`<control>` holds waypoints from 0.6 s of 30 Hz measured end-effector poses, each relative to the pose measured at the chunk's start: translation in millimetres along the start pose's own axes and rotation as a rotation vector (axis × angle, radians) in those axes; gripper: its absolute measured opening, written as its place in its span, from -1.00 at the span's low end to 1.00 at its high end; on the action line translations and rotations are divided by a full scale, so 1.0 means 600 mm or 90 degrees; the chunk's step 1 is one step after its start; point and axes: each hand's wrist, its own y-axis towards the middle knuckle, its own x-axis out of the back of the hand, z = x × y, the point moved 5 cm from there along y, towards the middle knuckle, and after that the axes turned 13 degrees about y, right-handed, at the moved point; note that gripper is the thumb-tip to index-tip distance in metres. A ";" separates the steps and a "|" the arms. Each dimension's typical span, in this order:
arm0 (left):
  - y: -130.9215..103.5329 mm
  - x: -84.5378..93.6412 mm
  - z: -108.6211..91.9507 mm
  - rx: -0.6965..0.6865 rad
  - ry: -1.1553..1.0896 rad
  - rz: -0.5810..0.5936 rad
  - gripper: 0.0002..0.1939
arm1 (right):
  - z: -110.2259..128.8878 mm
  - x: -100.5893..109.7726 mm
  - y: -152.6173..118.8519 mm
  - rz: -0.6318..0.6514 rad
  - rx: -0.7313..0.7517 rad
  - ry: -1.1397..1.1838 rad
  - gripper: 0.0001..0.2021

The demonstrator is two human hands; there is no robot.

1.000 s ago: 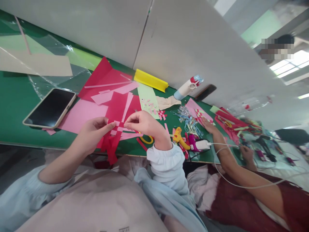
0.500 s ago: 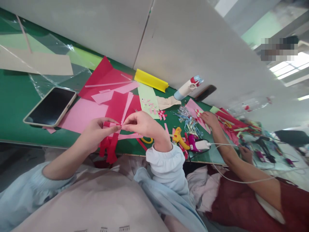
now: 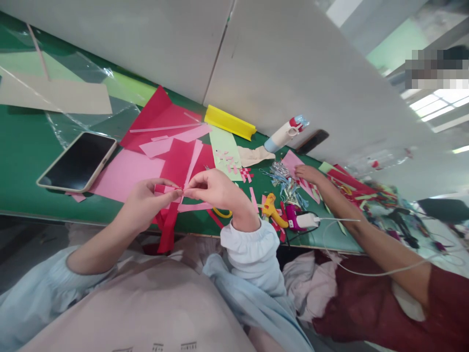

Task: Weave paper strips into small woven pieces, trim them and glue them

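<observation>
Red and pink strips, paper or felt, hang from the pinched fingers of my left hand. Opposite it, fingertip to fingertip, my right hand pinches the end of the same strips; the exact spot is small and partly covered by the fingers. Beneath both hands lie a pink sheet and red sheets. Beside my right wrist is a pair of scissors with yellow handles. Small woven red-and-pink pieces lie beyond my right hand, near a pale green sheet.
A phone lies at the left. Toward the right are a yellow glue gun, a purple-and-white device with a cable, tinsel and a bottle. A yellow holder stands by the partition. A co-worker's hand reaches over pink sheets.
My hands stay almost in place, still pinching; the hanging strips have shifted slightly. The co-worker's near hand has moved left over the pink sheet, and their other hand is no longer visible.
</observation>
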 end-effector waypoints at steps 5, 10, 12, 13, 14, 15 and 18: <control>0.008 0.001 -0.001 0.019 -0.058 0.070 -0.58 | -0.002 0.009 0.001 -0.023 -0.008 -0.004 -0.83; 0.013 0.005 0.007 0.051 -0.083 0.111 -0.60 | -0.008 0.024 0.003 -0.049 -0.021 -0.014 -0.83; 0.011 0.004 0.012 0.074 -0.060 0.131 -0.64 | -0.011 0.030 0.004 -0.067 -0.014 -0.017 -0.83; 0.010 0.002 0.013 0.077 -0.049 0.142 -0.66 | -0.012 0.033 0.006 -0.074 -0.011 -0.020 -0.82; 0.009 0.001 0.013 0.077 -0.040 0.155 -0.67 | -0.013 0.035 0.007 -0.080 -0.007 -0.022 -0.81; 0.008 -0.001 0.013 0.075 -0.032 0.169 -0.67 | -0.014 0.036 0.008 -0.086 -0.003 -0.023 -0.80; 0.007 -0.004 0.013 0.066 -0.006 0.192 -0.66 | -0.016 0.039 0.011 -0.106 0.012 -0.014 -0.80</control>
